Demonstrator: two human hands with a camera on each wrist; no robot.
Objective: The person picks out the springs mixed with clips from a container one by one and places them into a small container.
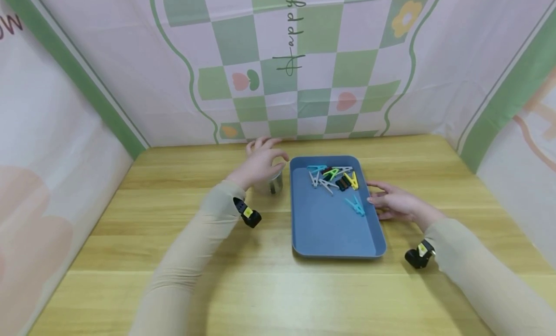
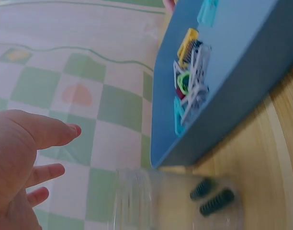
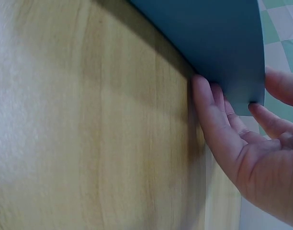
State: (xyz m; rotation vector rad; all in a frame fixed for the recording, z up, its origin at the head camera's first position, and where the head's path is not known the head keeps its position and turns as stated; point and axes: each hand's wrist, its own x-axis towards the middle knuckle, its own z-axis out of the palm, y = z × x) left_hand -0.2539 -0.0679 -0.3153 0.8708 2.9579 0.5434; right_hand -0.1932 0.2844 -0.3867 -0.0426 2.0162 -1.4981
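"Looking at the left hand (image 1: 259, 164) first, is it gripping anything?"

"No, it's empty. Its fingers are spread loosely, thumb well away from the other fingertips, just beside the mouth of a clear, round, see-through jar (image 2: 173, 199). I see no contact in the left wrist view."

"Anything inside the jar?"

"Two small, dark, ribbed pieces (image 2: 217, 202), down near its base. It stands upright on the pale, wood-grained worktop (image 1: 330, 297), just left of the blue, rectangular, shallow-walled tray (image 1: 332, 237)."

"And the right hand (image 1: 397, 203)?"

"That one holds the tray by its right side, a fingertip at the rim and others against the outer wall. Which finger is which, I can't tell."

"What's lying in the tray?"

"A jumble at the far end: grey, V-shaped pegs (image 1: 323, 183), a bright green peg (image 1: 332, 173), a yellow peg (image 1: 353, 181) by the right wall, and a light blue peg (image 1: 317, 168) near the far left corner. Some dark, ribbed pieces (image 1: 343, 183) sit among them, beside the yellow one; their number is hard to make out."

"All bunched together?"

"Nearly. One more light blue peg (image 1: 357, 206) lies apart, nearer the person, close to the right wall. Behind everything hangs a green-and-white checked cloth (image 1: 319, 29) with 'Happy' written on it"
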